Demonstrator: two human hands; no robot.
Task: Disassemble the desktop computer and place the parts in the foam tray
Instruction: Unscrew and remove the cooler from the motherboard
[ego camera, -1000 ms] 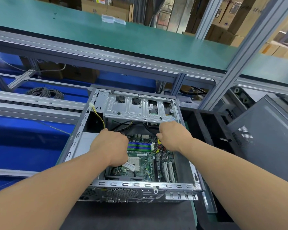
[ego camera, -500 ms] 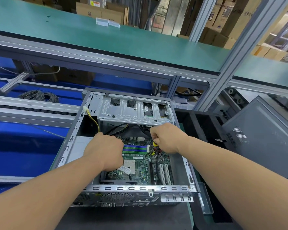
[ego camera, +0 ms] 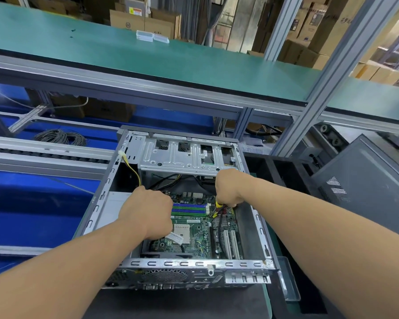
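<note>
The open desktop case [ego camera: 97, 203] lies on its side with the green motherboard [ego camera: 194, 236] exposed. A metal drive cage [ego camera: 184, 155] spans its far end. My left hand [ego camera: 148, 210] is curled into a fist inside the case, over the board's left part; what it holds is hidden. My right hand [ego camera: 228, 189] is curled at the board's upper right edge, gripping a bundle of cables [ego camera: 218, 209] with yellow, red and black wires. A black foam tray [ego camera: 283, 171] sits right of the case.
The grey side panel [ego camera: 364, 187] leans at the right. A clear plastic bin [ego camera: 289, 279] sits by the case's near right corner. Blue conveyor belts [ego camera: 32, 208] run at left, with coiled cable [ego camera: 60, 137]. A green shelf [ego camera: 148, 56] hangs overhead.
The view shifted slightly. My right hand lifted a little at the cable bundle, showing more of the yellow and red wires beneath it. My left hand stayed in place.
</note>
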